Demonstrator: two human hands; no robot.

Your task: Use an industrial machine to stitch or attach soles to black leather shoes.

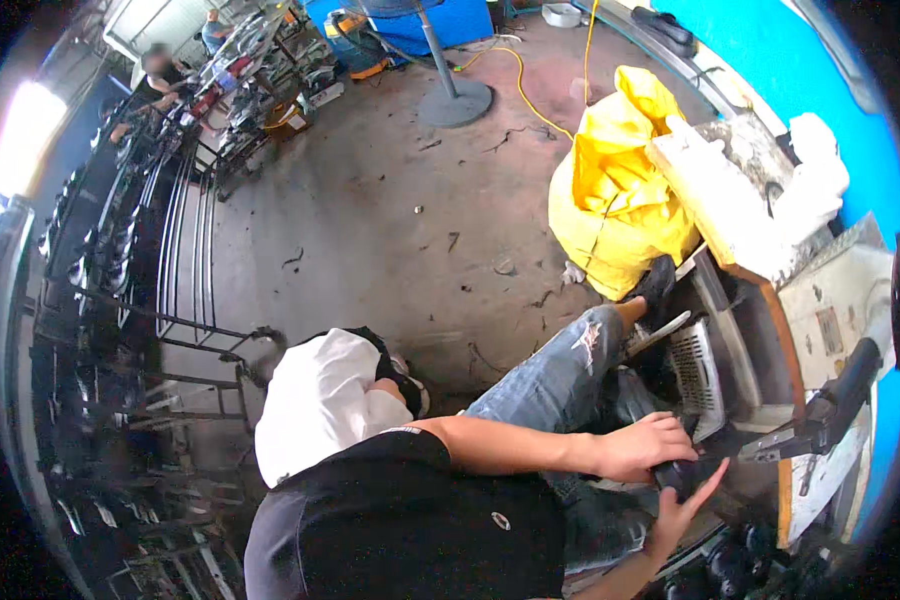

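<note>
A dark, smooth part is between my two hands, low in front of the bench at the right. My left hand is closed over its upper side, fingers curled round it. From below, my right hand meets the same part, thumb on one side and a straightened finger on the other. The part's full shape is hidden by my hands. Just right of the hands, a black and grey metal fixture reaches in from the bench side.
A grey plastic crate stands under the bench's wooden edge. Beyond my leg slumps a yellow sack. Several black parts lie at lower right. A person in white is close beside me. Metal racks line the left; a fan base stands farther off.
</note>
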